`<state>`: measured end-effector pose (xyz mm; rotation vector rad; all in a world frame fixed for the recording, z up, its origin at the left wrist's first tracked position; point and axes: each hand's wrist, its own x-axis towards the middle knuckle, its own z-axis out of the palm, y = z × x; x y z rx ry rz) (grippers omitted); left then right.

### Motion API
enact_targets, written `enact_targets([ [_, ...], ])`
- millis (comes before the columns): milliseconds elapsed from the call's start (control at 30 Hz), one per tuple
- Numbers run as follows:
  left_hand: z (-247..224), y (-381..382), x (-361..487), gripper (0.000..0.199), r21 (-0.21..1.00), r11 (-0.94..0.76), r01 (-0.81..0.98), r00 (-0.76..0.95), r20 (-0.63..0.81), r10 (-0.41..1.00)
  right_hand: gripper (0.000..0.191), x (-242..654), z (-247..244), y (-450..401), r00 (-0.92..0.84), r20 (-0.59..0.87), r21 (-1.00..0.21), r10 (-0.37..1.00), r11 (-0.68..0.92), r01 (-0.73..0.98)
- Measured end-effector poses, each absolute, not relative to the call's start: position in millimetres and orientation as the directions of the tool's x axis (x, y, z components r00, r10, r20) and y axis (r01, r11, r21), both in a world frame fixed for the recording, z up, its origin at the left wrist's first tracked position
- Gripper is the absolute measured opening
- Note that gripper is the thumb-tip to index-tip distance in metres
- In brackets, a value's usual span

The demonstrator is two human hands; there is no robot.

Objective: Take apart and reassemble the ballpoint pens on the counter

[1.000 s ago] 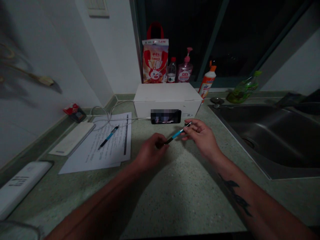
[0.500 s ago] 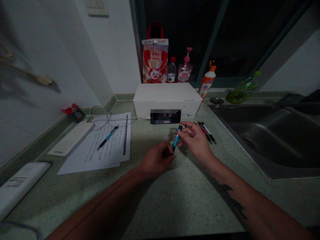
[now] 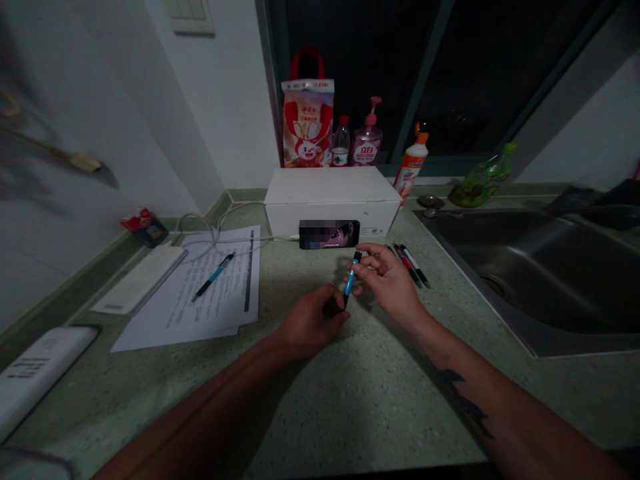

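The left hand is pinching the dark lower end of a slim blue-and-black pen between thumb and forefinger, while the right hand is closing its fingers around the upper part, the forefinger curling by the black top. The pen is leaning between the 2 hands, in front of a glossy black phone, over the speckled, grey-green surface.

Just beyond the right hand, at least 2 more pens are lying side by side, showing red, white and black barrels. To the left, another blue-and-black pen is resting aslant on smooth white sheets; rows of print are running across them, too small for reading, and a dark band is edging the right side.

The phone is standing on its long edge against a matte white carton, with a pale cable plugging into its left end. Behind, a shiny bag is displaying a cartoon rabbit in red and white. A clear pink pump bottle is bearing the label "立白". Farther right, a translucent green bottle is tilting beside the brushed-looking metal sink.
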<state>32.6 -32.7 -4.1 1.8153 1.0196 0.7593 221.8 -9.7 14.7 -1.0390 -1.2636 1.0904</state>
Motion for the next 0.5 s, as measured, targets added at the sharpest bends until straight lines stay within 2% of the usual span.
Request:
enact_targets([
  [133, -5.4, -32.5, 32.4, 0.012, 0.904, -0.264, 0.336, 0.47, 0.082, 0.879, 0.046, 221.9, 14.6, -8.6, 0.001, 0.184, -0.981, 0.983, 0.184, -0.067],
  [300, -7.3, -28.4, 32.4, 0.01, 0.892, -0.302, 0.335, 0.442, 0.134, 0.887, 0.068, 217.6, 5.0, -8.2, -0.064, 0.155, -0.986, 0.986, 0.151, -0.065],
  [400, -6.8, -26.2, 32.4, 0.009, 0.878, -0.321, 0.354, 0.434, 0.15, 0.888, 0.054, 213.9, -4.6, -8.1, -0.192, 0.13, -0.99, 0.973, 0.137, 0.027],
  [500, -5.2, -25.1, 31.5, 0.011, 0.872, -0.313, 0.378, 0.426, 0.137, 0.895, 0.039, 220.8, -7.0, -4.8, -0.129, 0.199, -0.945, 0.972, 0.225, 0.236],
])
